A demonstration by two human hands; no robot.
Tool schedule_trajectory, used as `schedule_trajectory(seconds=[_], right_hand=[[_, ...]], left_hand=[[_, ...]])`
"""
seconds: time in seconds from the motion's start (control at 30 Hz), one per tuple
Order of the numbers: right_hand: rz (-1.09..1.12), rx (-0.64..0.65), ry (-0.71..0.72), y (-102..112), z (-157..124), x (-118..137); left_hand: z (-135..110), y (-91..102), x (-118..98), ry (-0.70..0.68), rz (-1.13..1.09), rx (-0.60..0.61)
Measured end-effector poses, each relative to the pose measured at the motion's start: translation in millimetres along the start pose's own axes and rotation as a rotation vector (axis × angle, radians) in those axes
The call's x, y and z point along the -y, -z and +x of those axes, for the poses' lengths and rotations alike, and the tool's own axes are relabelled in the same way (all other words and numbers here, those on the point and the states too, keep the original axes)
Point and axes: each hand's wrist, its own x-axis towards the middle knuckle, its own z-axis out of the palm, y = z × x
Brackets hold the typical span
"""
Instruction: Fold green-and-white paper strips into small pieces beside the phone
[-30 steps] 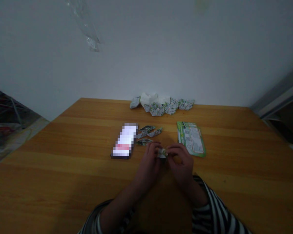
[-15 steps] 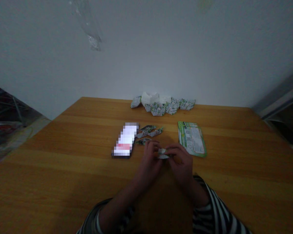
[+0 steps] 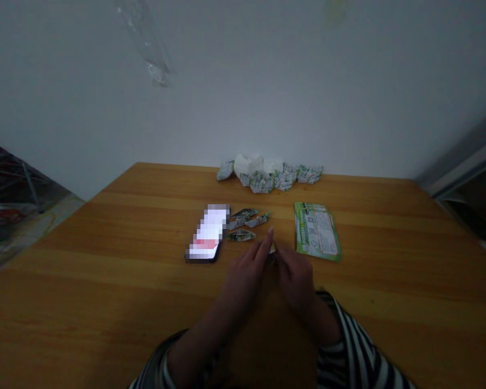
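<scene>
My left hand (image 3: 247, 273) and my right hand (image 3: 294, 273) meet at the middle of the wooden table (image 3: 105, 281). Between them is a small folded piece of printed paper (image 3: 271, 250), mostly hidden under the fingers. The left fingers lie stretched out flat over it. The right fingers press on it from the right side. Three folded paper pieces (image 3: 247, 222) lie just beyond the left hand, beside a phone (image 3: 208, 234) with a lit screen.
A green and white printed sheet (image 3: 316, 230) lies right of the hands. A heap of folded paper shapes and white tissue (image 3: 267, 174) sits at the table's far edge against the white wall. Striped sleeves cover both forearms.
Both hands had pinched the paper piece and held it up. Now the left fingers have straightened and lie flat over it, and the piece is nearly hidden.
</scene>
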Motion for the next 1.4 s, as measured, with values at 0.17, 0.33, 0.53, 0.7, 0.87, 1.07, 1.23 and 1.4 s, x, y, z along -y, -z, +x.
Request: schedule_trajectory(seconds=[0.17, 0.33, 0.53, 0.7, 0.87, 1.07, 1.23, 1.4], right_hand=[[-0.023, -0.087, -0.065, 0.5, -0.2, 2.6], [-0.064, -0.054, 0.019, 2.8, 4.1, 2.9], [-0.046, -0.079, -0.001, 2.0, 2.0, 3.2], [-0.007, -0.117, -0.044, 2.9, 1.9, 3.6], [-0.005, -0.054, 0.077, 4.4, 5.6, 2.2], [0.138, 0.128, -0.108, 3.7, 7.5, 9.4], [0.268, 0.148, -0.138, 4.1, 8.2, 9.4], [0.201, 0.309, 0.031, 5.8, 10.6, 8.3]], left_hand=[[0.0, -2.9, -1.9, 0.043, -0.042, 0.067], [-0.1, -3.4, -0.6, 0.023, -0.076, 0.068], [1.3, 1.6, -1.8, 0.009, -0.040, 0.091], [0.8, -0.4, -0.4, 0.009, -0.055, 0.069], [-1.0, -4.5, 3.5, 0.100, -0.192, 0.092], [6.0, -5.1, 6.2, 0.192, -0.637, -0.189], [15.5, -0.7, 9.4, 0.327, -0.868, -0.303], [17.8, -0.1, 17.0, 0.309, -0.887, -0.303]])
